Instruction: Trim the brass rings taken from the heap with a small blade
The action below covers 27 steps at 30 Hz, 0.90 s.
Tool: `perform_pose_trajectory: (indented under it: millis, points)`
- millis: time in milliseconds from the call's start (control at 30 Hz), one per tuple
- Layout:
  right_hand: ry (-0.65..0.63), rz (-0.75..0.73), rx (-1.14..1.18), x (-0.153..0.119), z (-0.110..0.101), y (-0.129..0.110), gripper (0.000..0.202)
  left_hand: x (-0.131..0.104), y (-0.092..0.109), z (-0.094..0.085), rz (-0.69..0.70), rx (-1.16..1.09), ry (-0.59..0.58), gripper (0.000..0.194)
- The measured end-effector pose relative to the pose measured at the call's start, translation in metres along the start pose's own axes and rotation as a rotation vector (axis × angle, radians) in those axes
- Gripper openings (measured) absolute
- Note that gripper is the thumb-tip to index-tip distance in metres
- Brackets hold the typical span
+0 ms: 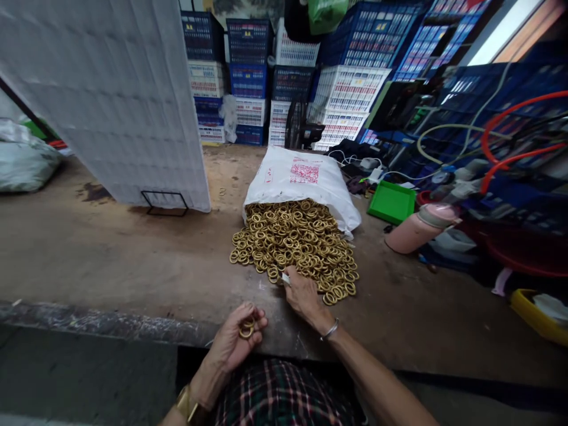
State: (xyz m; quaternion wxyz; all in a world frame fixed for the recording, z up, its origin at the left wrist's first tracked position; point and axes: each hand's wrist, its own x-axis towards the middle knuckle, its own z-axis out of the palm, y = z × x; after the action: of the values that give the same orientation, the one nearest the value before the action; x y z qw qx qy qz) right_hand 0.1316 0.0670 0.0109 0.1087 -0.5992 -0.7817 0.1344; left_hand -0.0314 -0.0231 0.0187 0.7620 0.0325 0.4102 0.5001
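A heap of brass-coloured rings (pixel 293 239) spills onto the worktable from the mouth of a white woven sack (pixel 288 171) with red print. Near the table's front edge, my left hand (pixel 235 337) is turned palm up, its fingers curled around a few of the brass rings (pixel 247 329). My right hand (pixel 304 296) reaches the near edge of the heap, with its fingers drawn together. A small pale piece (pixel 286 279) with a dark tip shows at those fingers; whether it is a tool or a finger covering I cannot tell.
A tall pale padded panel (pixel 133 106) stands on a black wire stand (pixel 165 203) at left. On the right are a green tray (pixel 391 202), a pink bottle (pixel 419 229) and orange hoses (pixel 492 136). Stacked crates (pixel 249 77) and a black fan (pixel 298 125) stand behind.
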Motion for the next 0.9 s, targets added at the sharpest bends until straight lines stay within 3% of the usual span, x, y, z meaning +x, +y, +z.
perform_pose_trajectory:
  millis: [133,367,567,767,900]
  points:
    - [0.025,-0.116,0.457,-0.015,0.003,-0.009,0.012,0.003,-0.003,0.007,0.162,0.192,0.004,0.027]
    - [-0.185,-0.02,0.909,-0.03,-0.002,-0.033,0.012,0.005,-0.008,0.011,0.261,0.459,0.047,0.036]
    - [-0.208,0.006,0.916,-0.026,0.001,-0.034,0.016,0.004,-0.008,0.006,0.403,0.671,0.041,0.036]
    - [-0.251,0.019,0.937,-0.025,0.005,-0.034,0.017,0.001,-0.01,0.007,0.209,0.507,-0.055,0.033]
    - [-0.165,-0.017,0.763,-0.028,0.007,-0.029,0.018,0.001,-0.01,0.007,0.224,0.412,-0.069,0.033]
